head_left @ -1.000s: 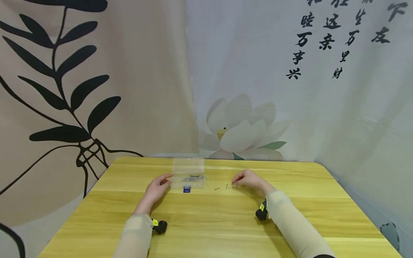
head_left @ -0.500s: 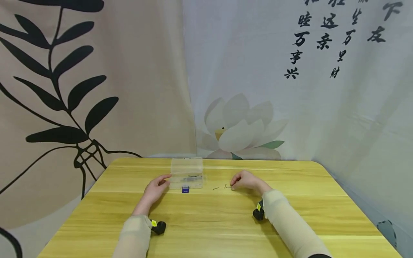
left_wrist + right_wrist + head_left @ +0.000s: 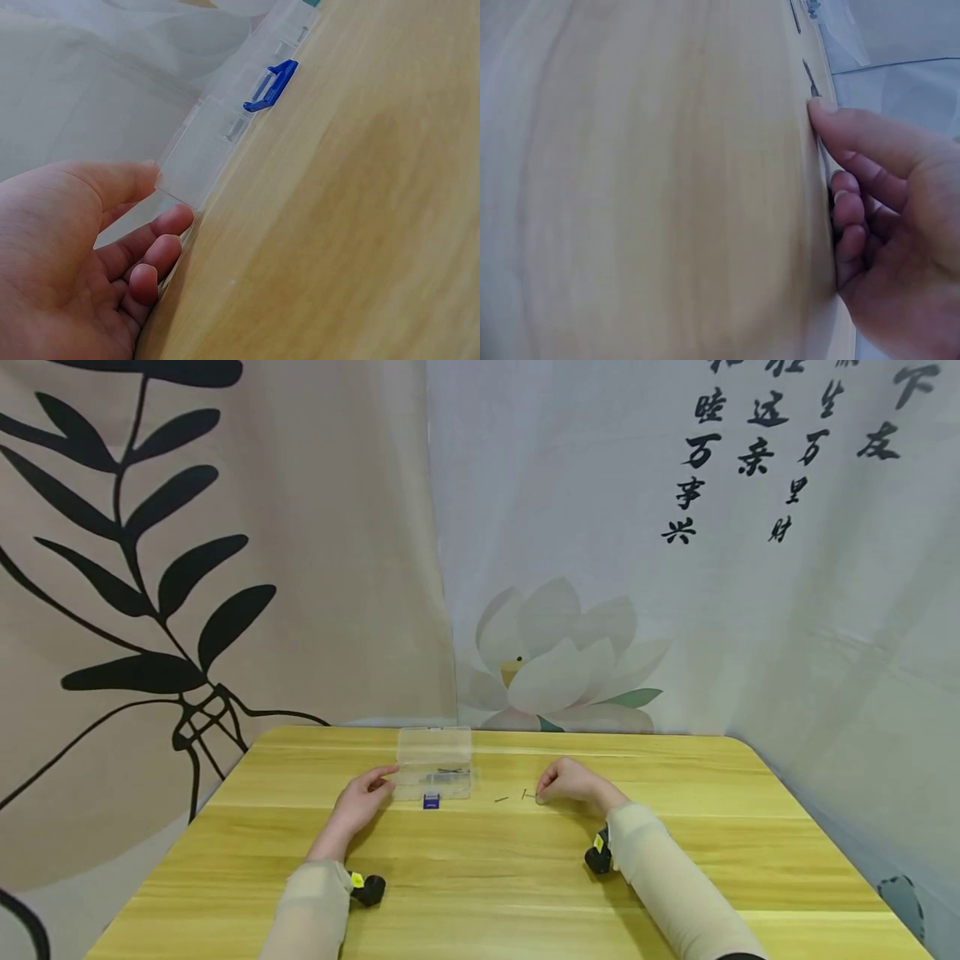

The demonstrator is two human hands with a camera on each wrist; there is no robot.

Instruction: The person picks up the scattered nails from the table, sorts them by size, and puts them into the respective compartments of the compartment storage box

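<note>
A clear plastic box [image 3: 408, 787] with a blue latch [image 3: 431, 802] stands on the table with its lid raised. Thin dark pieces [image 3: 452, 770] lie inside it. At the box's left end, my left hand [image 3: 362, 802] holds the near corner between thumb and fingers. To the right of the box, my right hand [image 3: 576, 781] is low over the tabletop, thumb and forefinger pinching the end of a thin, dark, nail-like piece [image 3: 810, 79]. Its far end is hidden by the fingertips. Two similar pieces lie close by: one upright-looking [image 3: 523, 794], another flat [image 3: 501, 799].
The wooden table [image 3: 480, 877] fills the lower part of the head view. A printed curtain [image 3: 360, 568] hangs behind its back edge. Both wrists wear small black cameras [image 3: 597, 858].
My right hand has come down slightly, its fingertips now at the thin piece. The left hand has stayed at the box's corner. The head view has shifted a little.
</note>
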